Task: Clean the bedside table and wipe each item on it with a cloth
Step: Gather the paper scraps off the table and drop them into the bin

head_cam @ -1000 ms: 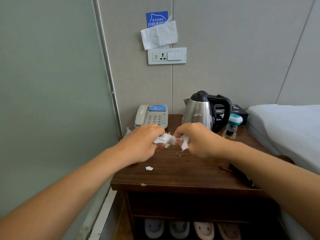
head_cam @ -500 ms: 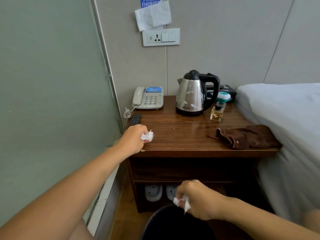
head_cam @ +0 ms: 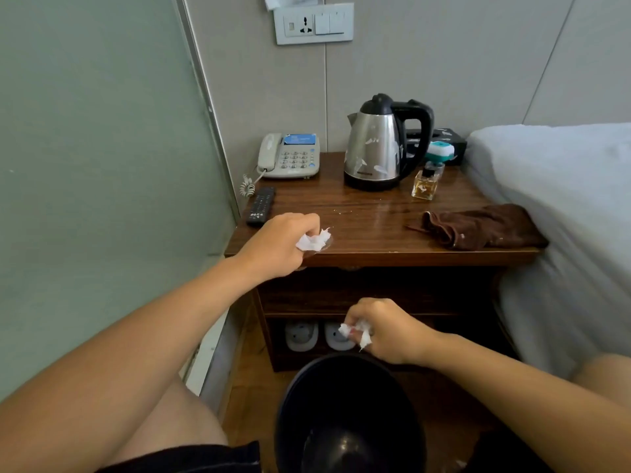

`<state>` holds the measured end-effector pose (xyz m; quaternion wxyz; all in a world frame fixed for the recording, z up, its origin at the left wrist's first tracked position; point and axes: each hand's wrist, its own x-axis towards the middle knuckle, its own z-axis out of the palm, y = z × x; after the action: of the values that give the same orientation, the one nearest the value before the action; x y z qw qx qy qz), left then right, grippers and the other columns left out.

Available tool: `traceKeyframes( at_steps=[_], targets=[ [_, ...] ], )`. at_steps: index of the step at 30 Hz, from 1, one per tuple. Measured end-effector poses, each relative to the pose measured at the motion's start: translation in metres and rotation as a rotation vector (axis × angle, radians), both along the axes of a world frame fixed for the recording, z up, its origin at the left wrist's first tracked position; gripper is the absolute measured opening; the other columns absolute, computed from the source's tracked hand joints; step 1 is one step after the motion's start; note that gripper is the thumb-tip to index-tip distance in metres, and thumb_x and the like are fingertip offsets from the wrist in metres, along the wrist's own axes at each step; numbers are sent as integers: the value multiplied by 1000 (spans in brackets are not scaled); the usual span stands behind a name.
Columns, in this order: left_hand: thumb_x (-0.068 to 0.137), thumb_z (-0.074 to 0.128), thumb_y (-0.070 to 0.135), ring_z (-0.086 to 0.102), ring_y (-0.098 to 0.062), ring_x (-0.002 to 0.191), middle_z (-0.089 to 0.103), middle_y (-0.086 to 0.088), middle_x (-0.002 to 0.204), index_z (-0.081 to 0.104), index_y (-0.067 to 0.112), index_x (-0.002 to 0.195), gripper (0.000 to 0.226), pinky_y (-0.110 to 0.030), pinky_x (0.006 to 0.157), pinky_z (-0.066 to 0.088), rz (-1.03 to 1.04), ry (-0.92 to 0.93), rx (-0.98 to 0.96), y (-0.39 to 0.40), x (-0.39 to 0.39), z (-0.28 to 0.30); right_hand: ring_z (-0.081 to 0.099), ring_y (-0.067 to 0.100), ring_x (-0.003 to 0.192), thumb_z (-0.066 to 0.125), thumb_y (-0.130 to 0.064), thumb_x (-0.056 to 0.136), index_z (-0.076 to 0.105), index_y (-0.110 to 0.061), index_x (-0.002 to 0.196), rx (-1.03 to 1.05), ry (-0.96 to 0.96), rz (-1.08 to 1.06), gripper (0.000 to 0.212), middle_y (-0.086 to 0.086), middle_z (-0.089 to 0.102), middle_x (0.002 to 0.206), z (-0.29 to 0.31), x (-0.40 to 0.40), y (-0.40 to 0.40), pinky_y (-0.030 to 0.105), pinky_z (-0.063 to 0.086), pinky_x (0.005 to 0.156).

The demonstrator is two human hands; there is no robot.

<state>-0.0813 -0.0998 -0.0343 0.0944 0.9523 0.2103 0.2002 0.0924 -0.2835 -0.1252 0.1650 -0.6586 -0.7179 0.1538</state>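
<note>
— White scraps in both fists?
— Yes. The left hand [head_cam: 278, 245] curls round a wad of torn tissue [head_cam: 313, 241] at the near left edge of the bedside table [head_cam: 372, 230]. The right hand [head_cam: 386, 331] pinches more shreds [head_cam: 356, 332], low down, just above the black bin [head_cam: 348, 414] on the floor.
— And the cloth?
— A brown cloth [head_cam: 478, 227] lies crumpled at the table's near right corner, beside the bed [head_cam: 560, 186], untouched.
— What else stands there?
— Far left, a phone [head_cam: 290, 156]; nearer, a remote [head_cam: 261, 206]. The steel kettle [head_cam: 379, 145] at the back carries flecks of paper, and a small perfume bottle [head_cam: 425, 184] sits just right of it.
</note>
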Motion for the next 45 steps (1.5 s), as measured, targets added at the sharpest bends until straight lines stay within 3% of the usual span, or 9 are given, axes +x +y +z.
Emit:
traceKeyframes(
  at_steps=[8, 15, 20, 24, 28, 30, 33, 36, 45],
  targets=[
    [88, 81, 22, 65, -20, 89, 68, 3, 92, 59, 33, 87, 25, -39, 80, 52, -111, 198, -469, -71, -6, -67, 55, 5, 91, 72, -12, 89, 71, -19, 105, -110, -45, 18, 17, -19, 53, 94, -10, -2, -14, 10, 39, 73],
    [91, 79, 24, 73, -27, 91, 67, -9, 113, 61, 19, 113, 29, -42, 77, 60, 91, 550, -721, -103, -1, -157, 64, 22, 116, 68, -9, 88, 71, -16, 120, -430, -44, -4, 32, 2, 70, 122, -68, -15, -33, 33, 54, 93],
    [94, 75, 13, 56, -21, 132, 53, -3, 147, 52, 15, 145, 55, -40, 104, 55, -46, 788, -924, -101, -7, -168, 56, 24, 126, 77, -25, 89, 40, -20, 155, -708, -29, 85, 76, 3, 52, 147, -90, -20, -40, 29, 45, 84],
    [101, 65, 7, 66, -23, 117, 64, -8, 133, 55, 13, 141, 42, -41, 94, 60, -5, 780, -1000, -93, -11, -170, 55, 20, 116, 77, -30, 89, 50, -24, 149, -746, -21, 118, 66, 2, 52, 143, -87, -21, -36, 33, 49, 89],
    [103, 61, 17, 69, -21, 67, 76, -16, 105, 62, 15, 124, 21, -33, 57, 59, 60, 1024, -852, -85, -24, -168, 61, 21, 97, 73, -23, 90, 65, -18, 123, -750, -224, 131, 35, 4, 64, 115, -85, -11, -37, 34, 52, 76],
    [104, 61, 25, 70, -20, 61, 75, -9, 92, 59, 20, 131, 27, -32, 56, 59, 90, 1280, -749, -82, -30, -167, 63, 23, 89, 74, -27, 89, 66, -17, 116, -904, -399, 121, 30, 3, 65, 108, -85, -2, -39, 31, 51, 64],
    [105, 59, 27, 74, -26, 83, 72, -12, 103, 48, 24, 145, 41, -36, 70, 63, 46, 1398, -670, -75, -37, -174, 65, 24, 102, 77, -39, 87, 60, -20, 136, -1144, -500, 84, 55, 4, 62, 127, -94, 8, -39, 35, 58, 82],
    [97, 72, 25, 70, -25, 90, 62, -6, 109, 54, 18, 143, 50, -38, 82, 64, -40, 1287, -541, -56, -42, -190, 59, 26, 118, 86, -45, 76, 49, -27, 148, -1100, -481, 43, 83, 2, 55, 137, -104, 19, -38, 40, 54, 100],
    [100, 68, 30, 54, -27, 131, 55, -8, 146, 55, 17, 146, 49, -37, 104, 46, -44, 992, -389, -31, -31, -192, 52, 27, 132, 84, -20, 81, 29, -27, 162, -879, -382, -169, 98, 6, 50, 148, -92, 58, -25, 30, 46, 96]
  ],
)
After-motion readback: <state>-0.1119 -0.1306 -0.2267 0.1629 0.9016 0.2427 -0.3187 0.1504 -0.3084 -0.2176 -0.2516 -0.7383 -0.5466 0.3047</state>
